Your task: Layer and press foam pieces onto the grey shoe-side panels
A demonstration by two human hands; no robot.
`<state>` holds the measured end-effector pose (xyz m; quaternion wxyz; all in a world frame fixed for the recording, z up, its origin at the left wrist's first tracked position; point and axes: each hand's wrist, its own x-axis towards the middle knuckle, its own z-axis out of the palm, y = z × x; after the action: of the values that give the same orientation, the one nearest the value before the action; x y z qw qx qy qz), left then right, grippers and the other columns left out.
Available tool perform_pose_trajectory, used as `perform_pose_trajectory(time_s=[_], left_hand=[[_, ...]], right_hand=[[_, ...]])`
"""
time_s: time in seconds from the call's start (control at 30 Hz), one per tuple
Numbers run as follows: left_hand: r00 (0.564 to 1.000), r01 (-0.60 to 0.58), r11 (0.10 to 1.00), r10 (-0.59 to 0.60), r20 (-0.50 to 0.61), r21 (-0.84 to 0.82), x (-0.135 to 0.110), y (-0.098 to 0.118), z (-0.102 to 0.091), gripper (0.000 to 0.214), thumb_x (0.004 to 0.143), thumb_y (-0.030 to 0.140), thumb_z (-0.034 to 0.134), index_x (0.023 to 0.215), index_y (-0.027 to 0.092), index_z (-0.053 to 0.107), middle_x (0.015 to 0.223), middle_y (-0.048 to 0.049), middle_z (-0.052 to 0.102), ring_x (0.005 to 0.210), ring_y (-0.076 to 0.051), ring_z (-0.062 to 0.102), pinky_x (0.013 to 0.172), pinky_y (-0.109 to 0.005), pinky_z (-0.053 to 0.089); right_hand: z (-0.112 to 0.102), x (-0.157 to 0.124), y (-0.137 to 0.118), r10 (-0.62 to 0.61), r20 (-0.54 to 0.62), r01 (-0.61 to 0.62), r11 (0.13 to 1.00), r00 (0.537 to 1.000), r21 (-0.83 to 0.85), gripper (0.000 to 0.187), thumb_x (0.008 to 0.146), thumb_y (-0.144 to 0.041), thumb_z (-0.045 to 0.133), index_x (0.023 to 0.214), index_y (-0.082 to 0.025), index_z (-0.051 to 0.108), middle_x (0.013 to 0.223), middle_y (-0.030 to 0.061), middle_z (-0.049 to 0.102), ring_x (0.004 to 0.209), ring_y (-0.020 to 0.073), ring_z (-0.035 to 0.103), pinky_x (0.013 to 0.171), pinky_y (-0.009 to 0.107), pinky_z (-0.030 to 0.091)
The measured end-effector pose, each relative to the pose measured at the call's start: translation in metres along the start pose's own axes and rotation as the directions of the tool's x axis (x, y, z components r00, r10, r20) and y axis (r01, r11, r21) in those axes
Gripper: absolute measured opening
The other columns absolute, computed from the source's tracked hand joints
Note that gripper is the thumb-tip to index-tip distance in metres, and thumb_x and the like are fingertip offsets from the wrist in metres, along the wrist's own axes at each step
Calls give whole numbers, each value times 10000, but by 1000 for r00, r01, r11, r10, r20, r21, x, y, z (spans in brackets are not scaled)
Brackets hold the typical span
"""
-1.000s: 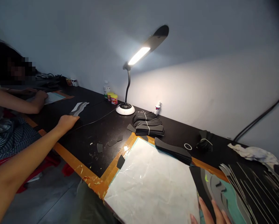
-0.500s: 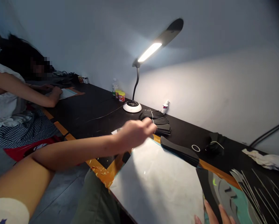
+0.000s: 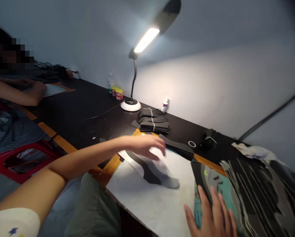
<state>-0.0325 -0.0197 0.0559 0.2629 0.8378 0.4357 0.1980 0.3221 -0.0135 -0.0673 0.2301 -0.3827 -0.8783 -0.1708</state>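
Note:
My left hand [image 3: 147,144] reaches over the far part of a white sheet [image 3: 137,197], its fingers bent and spread apart, slightly blurred. Beneath it lies a curved dark-grey strip [image 3: 152,178] with a paler grey end. A white piece beside the strip is partly covered. My right hand [image 3: 212,214] is low at the right, fingers spread, at the sheet's right edge. Just beyond its fingertips are curved black and grey flat pieces [image 3: 199,171] on a teal surface. Neither hand shows anything gripped.
Banded black strips [image 3: 154,126] lie near the lamp base [image 3: 131,105]. A stack of dark curved pieces [image 3: 178,146] borders the sheet, with a white ring [image 3: 192,144] beyond. Grey-black strips [image 3: 258,194] fan out rightward. Another person's arm [image 3: 16,93] rests on the table at left.
My left hand has come from beside the banded strips to above the sheet, where a curved strip now lies. My right hand shows more fully, fingers spread. The view has shifted.

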Motion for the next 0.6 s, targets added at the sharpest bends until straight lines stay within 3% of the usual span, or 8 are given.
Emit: perform_pose_trajectory(time_s=[0.1,0.23,0.33,0.43,0.53,0.6], left_hand=[[963,269,959,-264,-59,86,-38,-36,-38,503,817,355,830,1275,197,693,1352,-135,632,1260,-324,569,1072,-373,430],[896,440,897,-441,43,46,-62,-64,-48,693,724,390,878,1349,199,647,1336,-114,624,1224,-308,577,1039,-340,437],[861,497,863,-504,72,88,-66,-66,-39,759,676,429,892,1349,193,630,1191,-78,638,1089,-268,593,939,-292,453],[844,534,843,-537,25,65,-69,-62,-31,644,763,470,816,1313,188,634,1044,-47,625,950,-220,574,804,-251,432],[856,516,857,-516,-32,-18,-76,-57,-28,528,835,491,759,1259,189,667,1030,-49,625,917,-204,543,759,-245,402],[872,479,867,-488,-43,-134,-80,-52,-25,497,863,487,741,1253,188,669,1034,-48,630,891,-190,531,744,-245,399]], right_hand=[[-20,27,-12,-103,-1,102,977,995,188,538,1027,-425,486,1500,-172,463,1469,186,596,1382,412,537,1137,636,403],[-24,73,-41,-223,108,181,934,969,308,544,1002,-439,588,1466,-164,516,1489,146,596,1408,357,524,1202,581,376],[-14,95,-60,-300,225,199,902,927,383,664,921,-446,730,1457,-107,533,1485,175,594,1398,376,533,1186,576,420],[-6,101,-70,-368,294,200,858,882,473,619,903,-351,763,1433,-106,557,1455,166,621,1348,359,579,1153,552,470],[-5,100,-67,-369,296,159,820,881,550,506,914,-192,715,1400,-141,581,1398,134,663,1251,308,640,1064,486,541],[-9,101,-60,-361,296,139,809,884,571,542,897,-141,704,1420,-155,564,1345,122,693,1175,300,666,1010,478,559]])
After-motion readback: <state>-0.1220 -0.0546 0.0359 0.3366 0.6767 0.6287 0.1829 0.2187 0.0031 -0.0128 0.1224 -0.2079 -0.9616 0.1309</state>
